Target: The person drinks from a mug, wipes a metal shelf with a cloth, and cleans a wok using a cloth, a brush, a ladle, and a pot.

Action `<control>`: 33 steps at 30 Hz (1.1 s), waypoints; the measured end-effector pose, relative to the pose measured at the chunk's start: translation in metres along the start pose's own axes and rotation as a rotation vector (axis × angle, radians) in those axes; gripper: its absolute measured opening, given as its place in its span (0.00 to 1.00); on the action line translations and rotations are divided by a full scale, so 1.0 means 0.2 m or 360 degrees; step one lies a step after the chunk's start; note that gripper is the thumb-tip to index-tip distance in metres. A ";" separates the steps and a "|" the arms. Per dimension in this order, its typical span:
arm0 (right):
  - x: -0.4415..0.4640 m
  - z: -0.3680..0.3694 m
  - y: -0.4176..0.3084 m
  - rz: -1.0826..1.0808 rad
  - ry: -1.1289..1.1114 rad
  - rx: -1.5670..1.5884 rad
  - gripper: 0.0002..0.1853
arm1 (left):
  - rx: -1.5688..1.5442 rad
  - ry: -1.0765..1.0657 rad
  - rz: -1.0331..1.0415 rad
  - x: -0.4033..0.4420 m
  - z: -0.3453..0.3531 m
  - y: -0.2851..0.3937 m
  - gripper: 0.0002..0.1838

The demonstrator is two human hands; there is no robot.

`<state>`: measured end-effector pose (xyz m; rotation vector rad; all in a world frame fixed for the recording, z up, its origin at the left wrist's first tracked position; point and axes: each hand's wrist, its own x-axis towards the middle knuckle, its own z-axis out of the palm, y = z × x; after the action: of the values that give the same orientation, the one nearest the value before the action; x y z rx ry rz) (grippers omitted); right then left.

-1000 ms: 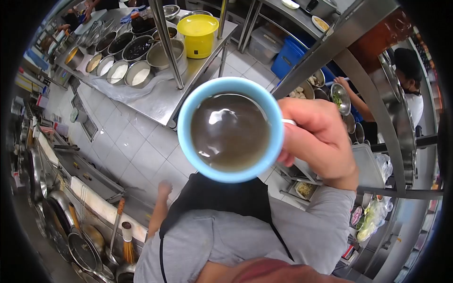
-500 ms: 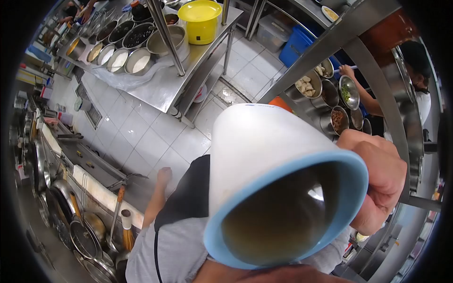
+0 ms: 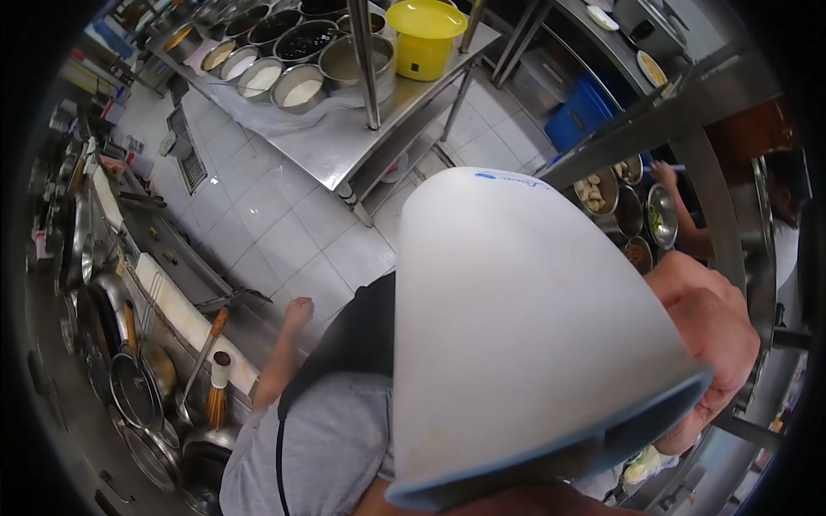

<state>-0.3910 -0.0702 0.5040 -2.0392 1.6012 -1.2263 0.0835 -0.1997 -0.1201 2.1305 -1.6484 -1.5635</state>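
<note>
From here I see a smooth, satiny white tapered cup (image 3: pixel 525 318), a shiny round yellow plastic tub (image 3: pixel 422 57), a polished steel table (image 3: pixel 325 158), a matt grey cloth shirt (image 3: pixel 331 434).

The pale tiled floor (image 3: pixel 284 215), which is shining in places, has a metal drain grate (image 3: pixel 193 168) set into it, while a steel tabletop (image 3: pixel 323 157) with upright posts (image 3: pixel 360 69) stands beyond, and a metal frame (image 3: pixel 662 120) crosses the right side of the room.
</note>
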 end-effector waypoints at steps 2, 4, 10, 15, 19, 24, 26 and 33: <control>0.01 0.02 0.01 -0.0076 0.0047 -0.0059 0.25 | 0.0163 0.0107 0.0126 0.02 0.01 -0.09 0.17; 0.02 -0.02 0.00 -0.0080 -0.0026 -0.0132 0.25 | 0.0438 0.0342 0.0320 0.00 0.04 -0.16 0.16; 0.16 -0.03 -0.02 -0.0269 -0.0098 -0.0064 0.26 | 0.1645 0.0025 0.0886 0.08 0.04 -0.43 0.12; 0.21 0.01 -0.03 -0.0356 0.0045 -0.0097 0.21 | -0.0118 0.0034 0.0111 -0.22 0.03 -0.21 0.12; 0.31 0.00 0.04 -0.0341 -0.0223 0.0174 0.14 | -0.0198 0.0233 0.0033 -0.30 0.08 -0.24 0.12; 0.29 0.16 0.21 0.0111 -0.0389 0.0747 0.12 | 0.0359 0.0070 0.0403 -0.14 0.14 -0.50 0.11; 0.23 0.26 0.29 0.0324 -0.0368 0.0915 0.10 | -0.0317 0.0105 -0.0136 -0.44 0.05 -0.03 0.16; -0.09 0.59 0.65 0.1116 -0.0304 0.1114 0.10 | -0.0437 -0.0037 -0.0347 -0.50 0.10 -0.05 0.13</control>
<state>-0.3898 -0.1334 0.3381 -1.0043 1.3415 -1.0564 0.0831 -0.1103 -0.0692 2.2073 -1.1553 -1.7582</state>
